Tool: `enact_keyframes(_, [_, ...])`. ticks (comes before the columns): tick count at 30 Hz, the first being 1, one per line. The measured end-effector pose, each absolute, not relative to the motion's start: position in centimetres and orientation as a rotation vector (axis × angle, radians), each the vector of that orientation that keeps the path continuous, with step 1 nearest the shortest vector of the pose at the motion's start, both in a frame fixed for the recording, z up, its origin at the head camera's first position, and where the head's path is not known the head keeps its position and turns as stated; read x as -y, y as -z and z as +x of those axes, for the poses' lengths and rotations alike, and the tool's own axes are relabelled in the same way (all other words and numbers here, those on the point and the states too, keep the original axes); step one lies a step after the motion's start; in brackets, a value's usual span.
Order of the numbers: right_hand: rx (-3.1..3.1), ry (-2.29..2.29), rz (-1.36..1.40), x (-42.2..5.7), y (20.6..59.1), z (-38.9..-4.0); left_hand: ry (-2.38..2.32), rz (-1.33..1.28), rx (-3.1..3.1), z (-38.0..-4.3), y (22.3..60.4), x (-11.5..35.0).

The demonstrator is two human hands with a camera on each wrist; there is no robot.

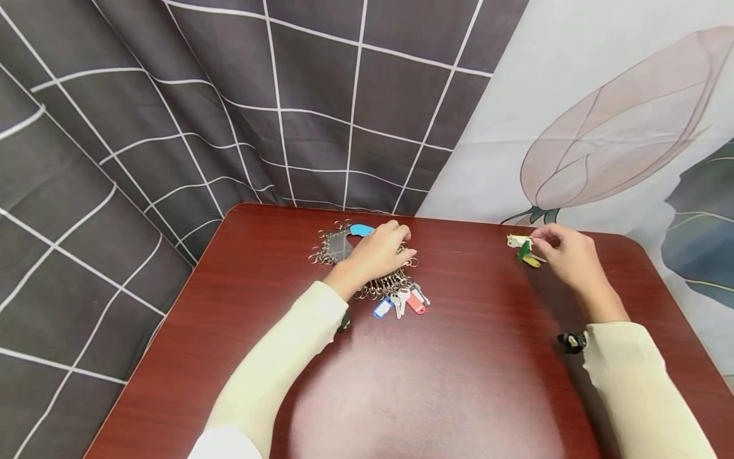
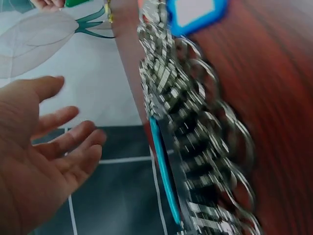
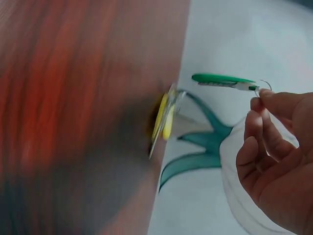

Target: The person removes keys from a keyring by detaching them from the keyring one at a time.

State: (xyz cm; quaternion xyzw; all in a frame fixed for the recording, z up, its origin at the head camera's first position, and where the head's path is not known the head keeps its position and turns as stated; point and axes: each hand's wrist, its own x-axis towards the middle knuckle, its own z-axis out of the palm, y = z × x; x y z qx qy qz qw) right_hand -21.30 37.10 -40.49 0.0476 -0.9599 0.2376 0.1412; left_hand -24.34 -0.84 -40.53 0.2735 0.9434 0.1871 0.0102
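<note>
My right hand (image 1: 568, 255) pinches the small metal ring of a green key tag (image 3: 222, 79) between thumb and fingertips. In the right wrist view that tag hangs in the air above a yellow key tag (image 3: 167, 126) and metal keys lying on the table. My left hand (image 1: 375, 252), its fingers loosely bent and holding nothing, is over a grey plate (image 1: 331, 247) edged with many metal clips and rings (image 2: 220, 122). It hides part of this plate. Near its front edge lie a blue key tag (image 1: 383, 308), a red key tag (image 1: 416, 303) and silver keys (image 1: 399, 303).
The dark red table (image 1: 459, 357) reaches back to a grey gridded curtain (image 1: 309, 115) and a white flowered cloth (image 1: 493, 153). A light blue handle-like piece (image 1: 361, 229) shows at the plate's back. Dark wrist straps (image 1: 572, 343) show at the sleeves.
</note>
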Motion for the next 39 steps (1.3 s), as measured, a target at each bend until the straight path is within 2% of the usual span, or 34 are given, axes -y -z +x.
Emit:
enact_keyframes(13, [2.844,-0.465,0.192,-41.6,40.9,-19.4,-0.526,1.068,-2.981,-21.1,42.4,7.8])
enact_keyframes(20, [2.89,-0.194,0.345,-42.5,41.6,-19.0,-0.425,1.097,-2.997,-19.4,43.3,10.4])
enact_keyframes(31, [2.905,-0.143,0.576,-40.2,42.9,-20.3,-0.285,1.192,-2.982,-19.6,43.2,10.4])
enact_keyframes(39, [2.939,-0.091,0.587,-38.6,43.6,-21.3,-0.256,1.243,-2.936,-19.9,43.8,9.3])
